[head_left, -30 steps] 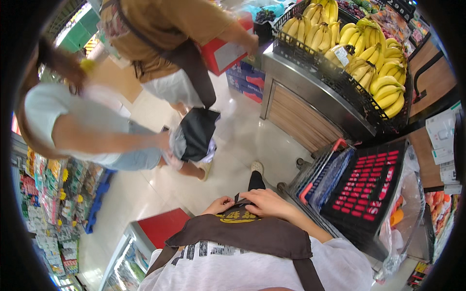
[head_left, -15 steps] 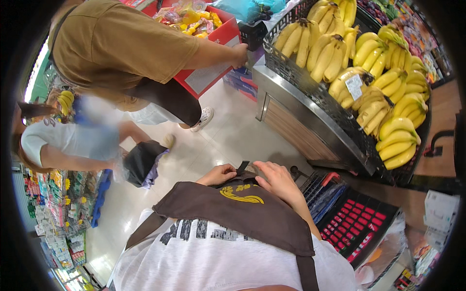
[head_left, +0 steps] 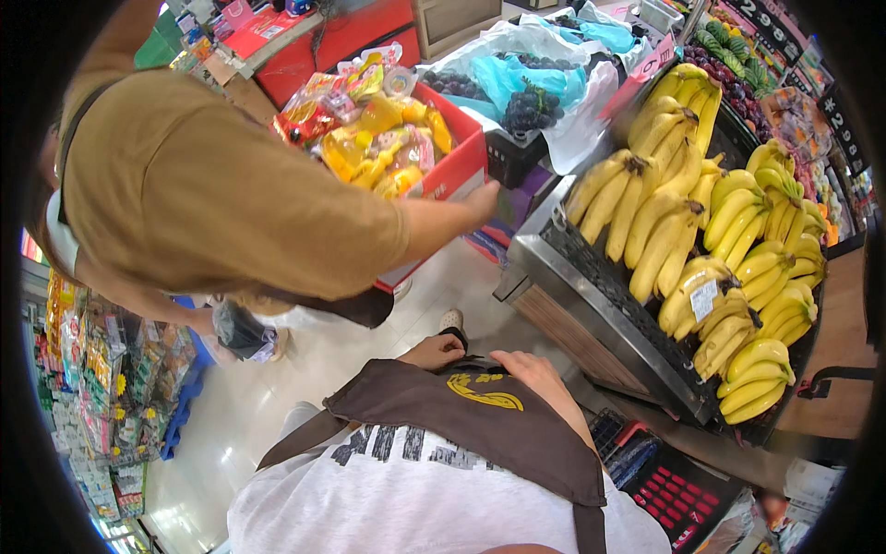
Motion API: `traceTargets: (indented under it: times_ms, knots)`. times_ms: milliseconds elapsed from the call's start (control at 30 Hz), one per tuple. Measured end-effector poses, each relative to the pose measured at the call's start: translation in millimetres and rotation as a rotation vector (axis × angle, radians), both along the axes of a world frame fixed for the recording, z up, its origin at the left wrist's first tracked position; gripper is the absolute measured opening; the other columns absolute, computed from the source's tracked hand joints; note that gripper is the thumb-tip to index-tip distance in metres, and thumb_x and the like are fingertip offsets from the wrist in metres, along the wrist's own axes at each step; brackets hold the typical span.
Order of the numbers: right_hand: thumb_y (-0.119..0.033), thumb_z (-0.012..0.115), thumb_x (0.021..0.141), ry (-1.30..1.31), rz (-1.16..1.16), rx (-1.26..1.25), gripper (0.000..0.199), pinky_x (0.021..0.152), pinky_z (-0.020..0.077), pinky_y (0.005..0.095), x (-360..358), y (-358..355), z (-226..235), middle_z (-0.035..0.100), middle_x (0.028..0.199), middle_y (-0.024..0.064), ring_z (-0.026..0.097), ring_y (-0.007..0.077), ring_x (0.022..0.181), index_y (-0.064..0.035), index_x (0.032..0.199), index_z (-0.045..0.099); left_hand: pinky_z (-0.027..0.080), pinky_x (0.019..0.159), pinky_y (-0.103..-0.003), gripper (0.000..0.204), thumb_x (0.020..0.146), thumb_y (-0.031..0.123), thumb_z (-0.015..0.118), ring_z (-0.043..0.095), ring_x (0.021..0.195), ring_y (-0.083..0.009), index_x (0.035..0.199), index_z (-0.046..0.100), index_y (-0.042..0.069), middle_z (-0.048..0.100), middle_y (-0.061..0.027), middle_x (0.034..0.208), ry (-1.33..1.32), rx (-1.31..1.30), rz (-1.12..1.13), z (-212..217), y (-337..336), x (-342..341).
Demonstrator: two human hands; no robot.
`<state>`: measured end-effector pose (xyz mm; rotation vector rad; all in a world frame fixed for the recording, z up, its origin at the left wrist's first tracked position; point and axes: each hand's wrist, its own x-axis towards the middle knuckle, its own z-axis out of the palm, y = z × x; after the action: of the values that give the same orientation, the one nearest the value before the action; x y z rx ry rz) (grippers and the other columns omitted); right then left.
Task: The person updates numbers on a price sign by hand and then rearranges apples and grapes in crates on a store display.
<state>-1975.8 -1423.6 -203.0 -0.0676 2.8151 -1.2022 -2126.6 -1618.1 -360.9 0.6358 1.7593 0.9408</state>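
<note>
Both my hands are at the far edge of the brown apron (head_left: 544, 429) I wear, which has a yellow print on its bib. My left hand (head_left: 436, 352) is closed, its fingers curled by a dark piece at the apron's front. What it pinches, if anything, is hidden. My right hand (head_left: 543, 379) lies over the apron's right side, back up, fingers stretched toward the left hand. Its thumb is out of sight behind the cloth. Between the two hands a black fold (head_left: 475, 364) shows.
A sloped stand of bananas (head_left: 664, 222) is at my right, edged by a metal ledge (head_left: 591, 309). Black baskets (head_left: 678, 499) stand below it. A person in a brown shirt (head_left: 231, 185) holds a red box (head_left: 466, 152) of packaged sweets. Grapes (head_left: 533, 109) lie beyond; hanging packets (head_left: 138, 369) are at left.
My view has swung, showing more grapes and the box. The brown-shirted person is nearer and now largely covers the other person. My right fingers have settled lower on the apron edge.
</note>
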Motion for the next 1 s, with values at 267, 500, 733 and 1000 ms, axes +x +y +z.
traceTargets:
  times_ms: [267,500,733,1000]
  knots:
    - [-0.008,0.061,0.071,0.162,0.036,-0.138,0.044,0.057,0.0428,0.0339,-120,5,20,0.058,0.065,0.0077,0.056,0.0267,0.061,-0.0054,0.114,0.055,0.040,0.087,-0.030,0.040,0.086,0.039,0.055,0.054,0.097,-0.0177,0.106,0.056,0.004,0.059,-0.0108,0.103,0.021,-0.106,-0.150,-11,14,-98]
    - [0.002,0.062,0.072,0.468,-0.349,-0.207,0.040,0.048,0.0368,0.0285,-188,12,56,0.047,0.055,0.0025,0.044,0.0170,0.050,-0.0063,0.111,0.060,0.037,0.091,-0.035,0.052,0.085,0.046,0.050,0.046,0.108,-0.0193,0.119,0.044,0.007,0.047,-0.0109,0.117,-0.146,-0.119,-0.028,-34,48,-149]
    - [-0.022,0.058,0.084,0.021,-0.132,-0.285,0.042,0.071,0.0424,0.0297,-195,27,-2,0.056,0.103,0.0058,0.054,0.0158,0.089,-0.0084,0.122,0.049,0.033,0.095,-0.041,0.066,0.085,0.054,0.046,0.037,0.120,-0.0209,0.131,0.031,0.009,0.036,-0.0110,0.132,-0.685,0.062,0.647,-33,60,-156]
    - [-0.047,0.042,0.091,-0.200,-0.472,-0.996,0.068,0.100,0.0269,0.0407,-251,55,12,0.016,0.147,0.0094,0.024,0.0215,0.131,-0.0137,0.143,0.014,0.022,0.102,-0.052,0.086,0.084,0.065,0.033,0.014,0.135,-0.0275,0.142,-0.006,0.016,0.001,-0.0096,0.149,-0.956,0.454,0.875,-13,108,-154]
